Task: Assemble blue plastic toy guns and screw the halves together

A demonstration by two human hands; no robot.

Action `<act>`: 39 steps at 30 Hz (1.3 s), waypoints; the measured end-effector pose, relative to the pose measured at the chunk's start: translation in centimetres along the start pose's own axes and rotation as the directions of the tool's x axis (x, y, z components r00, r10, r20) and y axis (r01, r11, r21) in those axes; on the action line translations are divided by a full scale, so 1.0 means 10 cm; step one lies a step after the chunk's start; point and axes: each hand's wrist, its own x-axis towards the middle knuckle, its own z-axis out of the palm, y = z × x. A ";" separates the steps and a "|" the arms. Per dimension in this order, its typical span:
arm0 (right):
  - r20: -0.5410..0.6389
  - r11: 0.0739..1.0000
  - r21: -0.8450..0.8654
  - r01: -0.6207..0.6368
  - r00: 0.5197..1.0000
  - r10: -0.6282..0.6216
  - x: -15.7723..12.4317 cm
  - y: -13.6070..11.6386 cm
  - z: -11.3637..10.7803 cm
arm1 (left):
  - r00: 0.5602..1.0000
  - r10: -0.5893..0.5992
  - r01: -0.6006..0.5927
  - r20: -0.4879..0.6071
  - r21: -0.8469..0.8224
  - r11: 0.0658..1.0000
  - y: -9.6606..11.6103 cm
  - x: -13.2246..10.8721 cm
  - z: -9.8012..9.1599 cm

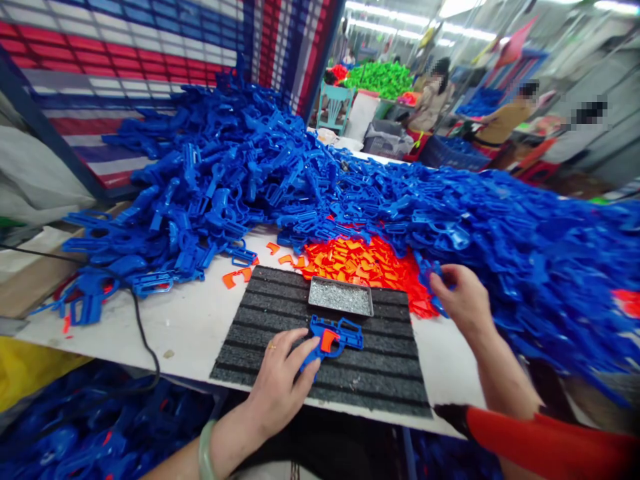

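Assembly place on a white worktop (195,340), seen from above. A heap of blue parts (240,153) rises at far left against a striped sheet (135,40); a second blue heap (525,253) spreads along the right, crowding the right hand (463,300). Between them, a pile of orange pieces (357,260) closes off the far side of the ribbed mat (385,380), with a tray (345,311) of small silvery bits just before it. The blue toy-gun half (351,335), with an orange insert (329,341), lies on the mat, nearer than the tray; the left hand (285,373) grips its handle. The right hand pinches a blue piece (431,272) beside the orange pile. At near right, an orange-red object (540,433) with a dark tip juts over the worktop's near edge; blur leaves its kind uncertain. A black cable (140,327) loops across the left of the worktop. White surface shows between this cable and the mat, and in a narrower strip right of the mat. The mat's ribs lie exposed at near right, up to the worktop's near edge.
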 end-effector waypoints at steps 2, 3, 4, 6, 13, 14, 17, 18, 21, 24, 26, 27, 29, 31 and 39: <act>-0.036 0.920 0.351 -0.175 0.979 0.200 -0.13 -0.14 -0.08 | 0.991 -0.129 0.131 0.025 -0.254 0.958 0.13 0.16 0.01; -0.012 0.822 0.518 -0.235 0.959 0.282 -0.23 -0.23 -0.09 | 0.972 -0.219 0.233 0.082 -0.405 0.884 0.20 0.25 0.04; 0.024 0.711 0.651 -0.265 0.944 0.329 -0.34 -0.34 -0.07 | 0.935 -0.312 0.353 0.171 -0.549 0.757 0.28 0.35 0.08; 0.158 0.508 0.813 -0.284 0.947 0.278 -0.60 -0.56 0.00 | 0.826 -0.413 0.540 0.383 -0.746 0.389 0.44 0.55 0.18; 0.329 0.667 0.740 -0.090 0.913 -0.242 -1.20 -0.76 0.07 | 0.739 -0.415 0.608 0.531 -0.790 0.073 0.47 0.82 0.07; 0.258 0.735 0.677 0.048 0.919 -0.297 -1.21 -0.74 0.04 | 0.721 -0.358 0.674 0.594 -0.721 0.161 0.42 0.80 0.00; 0.151 0.747 0.472 0.468 0.792 -0.592 -1.21 -0.73 -0.01 | 0.551 -0.161 0.787 0.819 -0.446 0.427 0.30 0.70 -0.19; 0.161 0.688 0.442 0.576 0.703 -0.693 -1.21 -0.76 -0.01 | 0.490 -0.140 0.785 0.860 -0.365 0.501 0.28 0.66 -0.22; 0.189 0.528 0.398 0.750 0.497 -0.847 -1.27 -0.87 0.01 | 0.420 -0.195 0.723 0.886 -0.197 0.662 0.28 0.56 -0.24; 0.251 0.515 0.359 0.779 0.450 -0.857 -1.36 -0.96 0.04 | 0.494 -0.243 0.609 0.835 -0.133 0.782 0.30 0.49 -0.25; 0.304 0.539 0.354 0.764 0.451 -0.839 -1.41 -0.99 0.06 | 0.567 -0.261 0.545 0.781 -0.119 0.830 0.31 0.48 -0.27; 0.318 0.555 0.352 0.754 0.461 -0.828 -1.43 -1.00 0.08 | 0.589 -0.264 0.532 0.764 -0.121 0.838 0.31 0.48 -0.28; 0.316 0.592 0.345 0.729 0.503 -0.804 -1.45 -0.98 0.12 | 0.642 -0.267 0.512 0.718 -0.142 0.847 0.30 0.47 -0.29; 0.263 0.639 0.329 0.696 0.582 -0.769 -1.45 -0.95 0.19 | 0.772 -0.296 0.459 0.562 -0.173 0.871 0.27 0.44 -0.29; 0.195 0.838 0.267 0.476 0.825 -0.530 -1.44 -0.78 0.56 | 0.990 -0.138 0.132 0.026 0.169 0.977 0.10 -0.15 -0.04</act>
